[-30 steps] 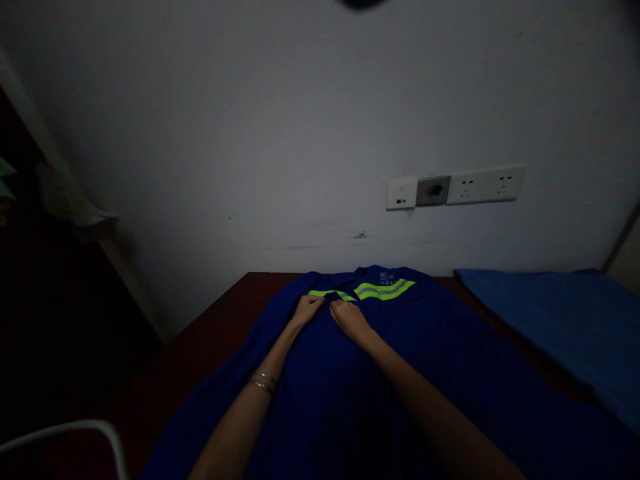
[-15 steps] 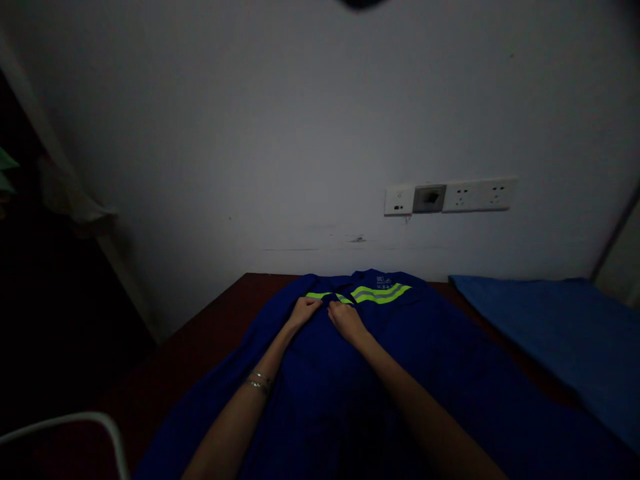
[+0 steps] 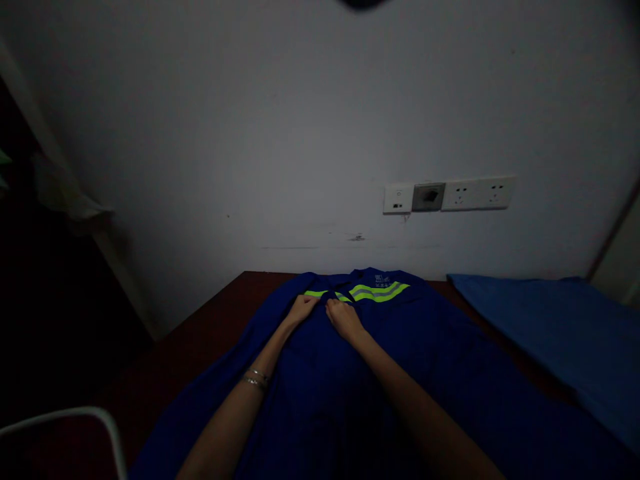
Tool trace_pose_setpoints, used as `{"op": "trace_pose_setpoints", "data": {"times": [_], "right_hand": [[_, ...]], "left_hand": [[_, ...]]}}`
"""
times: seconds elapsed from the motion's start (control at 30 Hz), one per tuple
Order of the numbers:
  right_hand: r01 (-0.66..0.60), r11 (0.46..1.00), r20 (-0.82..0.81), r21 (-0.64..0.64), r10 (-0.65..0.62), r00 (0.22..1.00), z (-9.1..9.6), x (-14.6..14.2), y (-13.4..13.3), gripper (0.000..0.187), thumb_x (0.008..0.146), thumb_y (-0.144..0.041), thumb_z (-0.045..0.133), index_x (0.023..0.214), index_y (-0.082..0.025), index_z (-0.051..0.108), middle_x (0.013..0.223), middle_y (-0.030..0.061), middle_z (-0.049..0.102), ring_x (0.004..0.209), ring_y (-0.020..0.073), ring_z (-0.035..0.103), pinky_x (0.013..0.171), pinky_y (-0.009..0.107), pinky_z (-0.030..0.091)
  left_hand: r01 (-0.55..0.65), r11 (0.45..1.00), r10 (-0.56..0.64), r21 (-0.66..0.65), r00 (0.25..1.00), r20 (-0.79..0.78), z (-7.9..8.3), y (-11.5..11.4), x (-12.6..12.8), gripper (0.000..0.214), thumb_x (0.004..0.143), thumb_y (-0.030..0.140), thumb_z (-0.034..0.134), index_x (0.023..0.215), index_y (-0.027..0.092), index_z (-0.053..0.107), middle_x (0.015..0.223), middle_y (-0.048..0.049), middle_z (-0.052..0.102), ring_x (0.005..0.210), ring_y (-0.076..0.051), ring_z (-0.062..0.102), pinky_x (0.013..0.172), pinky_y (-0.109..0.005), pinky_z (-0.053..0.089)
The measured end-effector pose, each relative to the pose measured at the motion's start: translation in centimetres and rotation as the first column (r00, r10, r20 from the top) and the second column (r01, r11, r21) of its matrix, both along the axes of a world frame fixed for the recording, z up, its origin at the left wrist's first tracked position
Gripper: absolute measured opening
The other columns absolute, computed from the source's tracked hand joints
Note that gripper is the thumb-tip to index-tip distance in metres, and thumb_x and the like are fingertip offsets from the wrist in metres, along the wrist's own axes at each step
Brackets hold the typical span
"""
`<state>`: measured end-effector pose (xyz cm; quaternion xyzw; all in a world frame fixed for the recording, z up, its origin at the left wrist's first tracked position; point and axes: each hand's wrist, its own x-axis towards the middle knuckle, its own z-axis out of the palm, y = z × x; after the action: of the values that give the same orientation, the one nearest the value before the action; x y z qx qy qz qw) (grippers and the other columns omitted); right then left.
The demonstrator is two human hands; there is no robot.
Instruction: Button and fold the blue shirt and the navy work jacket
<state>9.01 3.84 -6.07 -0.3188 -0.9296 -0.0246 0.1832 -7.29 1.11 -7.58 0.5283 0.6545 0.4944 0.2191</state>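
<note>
A dark blue work jacket (image 3: pixel 400 360) with yellow-green reflective stripes (image 3: pixel 377 291) lies spread on a dark red-brown table (image 3: pixel 200 340). My left hand (image 3: pixel 301 309) and my right hand (image 3: pixel 341 317) sit close together on the jacket's far part, just below the stripes. Both have the fingers curled and pinch the blue cloth near the front opening. A thin bracelet (image 3: pixel 254 379) circles my left wrist.
A lighter blue folded cloth (image 3: pixel 550 320) lies at the table's right side. On the white wall behind is a row of sockets (image 3: pixel 447 195). A white curved chair rail (image 3: pixel 75 427) shows at the bottom left. The left side is dark.
Both hands have stayed on the same spot of the jacket; only the view has shifted slightly.
</note>
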Motion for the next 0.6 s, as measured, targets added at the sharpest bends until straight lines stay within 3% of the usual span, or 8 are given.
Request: {"op": "trace_pose_setpoints", "data": {"times": [0.13,0.27,0.4,0.6], "right_hand": [[0.010,1.000,-0.005,-0.015,-0.010,1.000,0.2,0.0,-0.2,0.030,0.092,-0.023,0.027,0.099,-0.012,0.054,0.096,0.0141,0.062,0.087,0.0198,0.061,0.072,0.027,0.046],[0.005,1.000,-0.013,-0.022,-0.005,1.000,0.2,0.0,-0.3,0.029,0.092,-0.023,0.028,0.099,-0.012,0.054,0.096,0.0137,0.062,0.087,0.0197,0.061,0.073,0.027,0.045],[-0.009,1.000,-0.036,-0.025,0.008,0.999,0.1,0.1,-0.4,0.030,0.092,-0.023,0.027,0.099,-0.013,0.054,0.096,0.0126,0.062,0.087,0.0204,0.060,0.072,0.027,0.045],[0.001,0.998,-0.097,-0.064,-0.007,0.995,0.0,0.0,-0.5,0.028,0.092,-0.022,0.028,0.097,-0.014,0.055,0.095,0.0107,0.062,0.087,0.0192,0.060,0.072,0.027,0.044]], "left_hand": [[0.029,0.999,-0.028,-0.032,0.999,0.026,0.4,-0.3,-0.5,0.028,0.067,0.034,0.053,0.062,0.009,0.066,0.049,0.0027,0.052,0.047,-0.008,0.041,0.048,-0.020,0.030],[0.150,0.987,-0.145,-0.051,0.985,0.091,1.0,-0.8,-0.6,0.024,0.063,0.025,0.059,0.078,0.010,0.070,0.064,-0.0012,0.065,0.057,-0.011,0.053,0.058,-0.022,0.039],[0.209,0.976,-0.200,-0.055,0.971,0.134,1.1,-0.9,-0.5,0.022,0.060,0.020,0.063,0.078,0.010,0.070,0.068,-0.0026,0.067,0.061,-0.013,0.057,0.062,-0.024,0.043],[0.189,0.982,-0.188,-0.001,0.976,0.115,0.0,-0.2,-0.7,0.023,0.060,0.020,0.063,0.078,0.009,0.070,0.076,-0.0061,0.069,0.070,-0.017,0.061,0.068,-0.028,0.046]]}}
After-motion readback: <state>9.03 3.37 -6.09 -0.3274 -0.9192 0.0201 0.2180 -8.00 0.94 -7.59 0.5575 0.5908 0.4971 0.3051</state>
